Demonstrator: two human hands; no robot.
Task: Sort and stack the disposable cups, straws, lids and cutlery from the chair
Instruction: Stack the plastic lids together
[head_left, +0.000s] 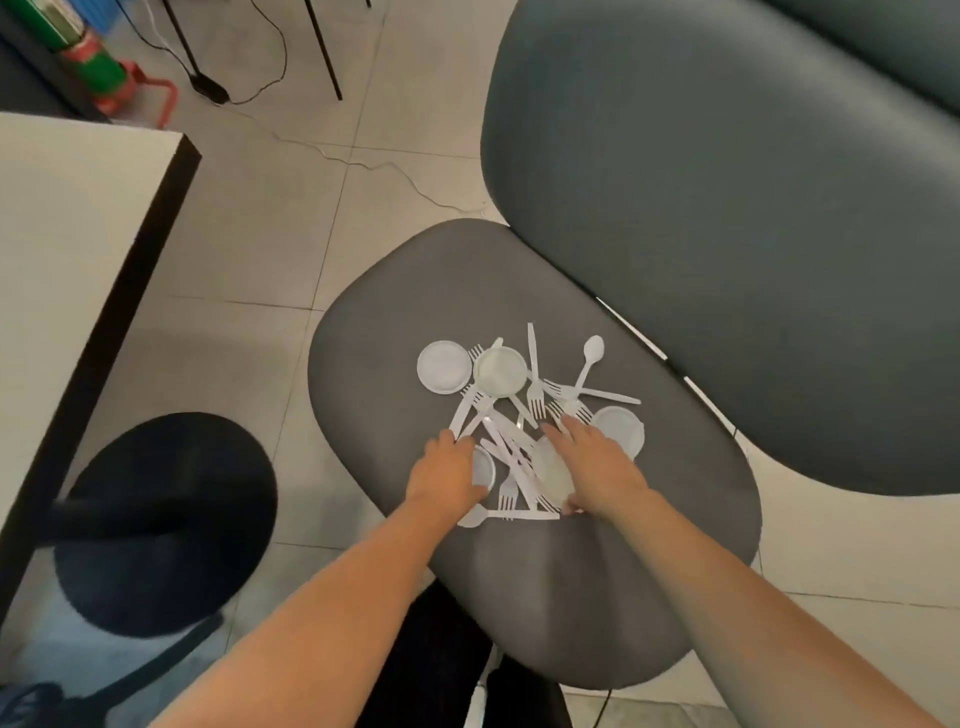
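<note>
Left hand (447, 475) lies palm down at the near left edge of the pile, covering part of a small lid (485, 467). Its fingertips reach the handle ends of the cutlery. The fingers are foreshortened, so whether they grip anything cannot be determined. Right hand (597, 467) lies palm down at the near right edge, fingers extended flat over the cutlery and gripping nothing visible. Its thumb sits at the near rim of a clear lid (550, 473), which lies just beside the palm.

All task items rest on the grey seat (519, 597).

1. Nearest: a spoon (470, 518), bowl to the left, handle running right below both hands.
2. Just beyond: a fork (508, 493) between the hands, tines toward the viewer.
3. Between and beyond the hands: knives and forks crossed in a loose heap (498, 431).
4. Just right of the right hand's fingers: a white lid (623, 428), lying flat.
5. Further: a knife (532, 353) pointing away, and a second spoon (592, 351), bowl at the far end.
6. Far left of the pile: a second white lid (444, 366) and a second clear lid (500, 371), side by side, rims touching or overlapping.

A black round base (166, 519) stands on the floor to the near left. A white table (62, 234) with a black edge is further left. The chair back (727, 234) rises beyond the seat. Cables (270, 67) lie on the tiled floor at the far end.
</note>
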